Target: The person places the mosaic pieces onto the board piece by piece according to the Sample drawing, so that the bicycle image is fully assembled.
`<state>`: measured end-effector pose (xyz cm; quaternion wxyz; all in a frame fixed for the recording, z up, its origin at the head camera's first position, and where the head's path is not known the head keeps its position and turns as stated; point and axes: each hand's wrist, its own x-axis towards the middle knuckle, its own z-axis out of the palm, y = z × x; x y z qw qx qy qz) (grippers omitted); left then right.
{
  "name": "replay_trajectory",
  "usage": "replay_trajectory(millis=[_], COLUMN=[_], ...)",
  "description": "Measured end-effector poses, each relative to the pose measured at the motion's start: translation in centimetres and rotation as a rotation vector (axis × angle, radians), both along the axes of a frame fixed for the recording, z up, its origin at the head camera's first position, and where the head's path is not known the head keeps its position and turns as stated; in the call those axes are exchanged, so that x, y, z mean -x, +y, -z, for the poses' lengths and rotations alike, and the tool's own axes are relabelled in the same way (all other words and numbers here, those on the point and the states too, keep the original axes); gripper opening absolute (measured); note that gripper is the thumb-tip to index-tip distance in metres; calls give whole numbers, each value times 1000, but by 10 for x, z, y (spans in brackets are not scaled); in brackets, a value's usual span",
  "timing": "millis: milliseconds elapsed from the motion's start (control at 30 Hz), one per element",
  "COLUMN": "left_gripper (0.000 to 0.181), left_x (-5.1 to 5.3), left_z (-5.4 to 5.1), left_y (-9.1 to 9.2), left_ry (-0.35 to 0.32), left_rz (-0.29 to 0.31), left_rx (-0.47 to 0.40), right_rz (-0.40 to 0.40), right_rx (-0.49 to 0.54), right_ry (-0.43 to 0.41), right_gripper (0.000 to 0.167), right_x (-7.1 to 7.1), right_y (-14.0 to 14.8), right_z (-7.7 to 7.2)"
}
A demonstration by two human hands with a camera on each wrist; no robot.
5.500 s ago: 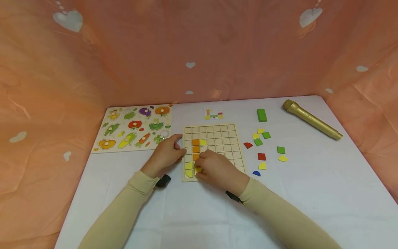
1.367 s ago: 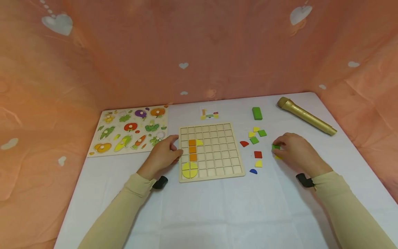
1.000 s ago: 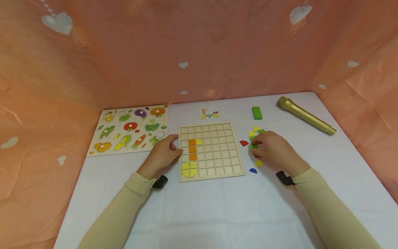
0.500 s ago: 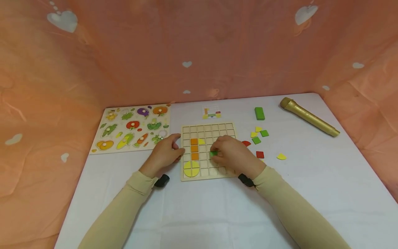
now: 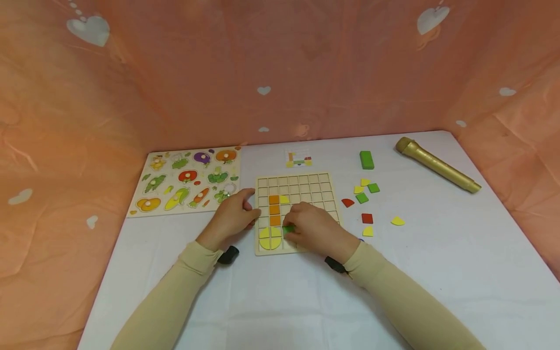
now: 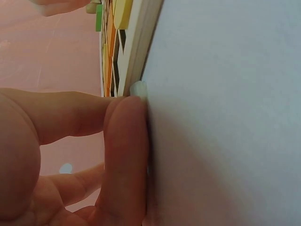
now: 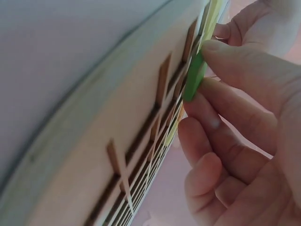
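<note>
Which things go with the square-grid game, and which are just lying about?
In the job:
grid board
placed tiles
green tile in the fingers
loose tiles
small pattern card, probably

Just lying about, it seems:
vegetable puzzle
green block
gold microphone

- A flat green square tile (image 5: 288, 229), pinched in the right hand (image 5: 318, 230) at the board, just right of the yellow disc; I can't tell if it's seated.
- A square pale-wood grid board (image 5: 312, 188), lying flat, left edge touched by the left hand (image 5: 230, 217); three orange squares (image 5: 274, 209) line one column.
</note>
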<state>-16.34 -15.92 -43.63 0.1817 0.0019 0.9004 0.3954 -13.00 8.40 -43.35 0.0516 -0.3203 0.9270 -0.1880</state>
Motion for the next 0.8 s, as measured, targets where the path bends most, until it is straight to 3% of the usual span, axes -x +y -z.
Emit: replay_trajectory(millis=[800], left_gripper=[68], left_x=[1], left_z=[1], left_y=[-1], left_ry=[23], left_rz=[22], left_rx=[29], right_rz=[-5], right_rx=[-32], right_ry=[27], right_gripper=[15], right_x=[-1], right_y=[-3], right_z=[0])
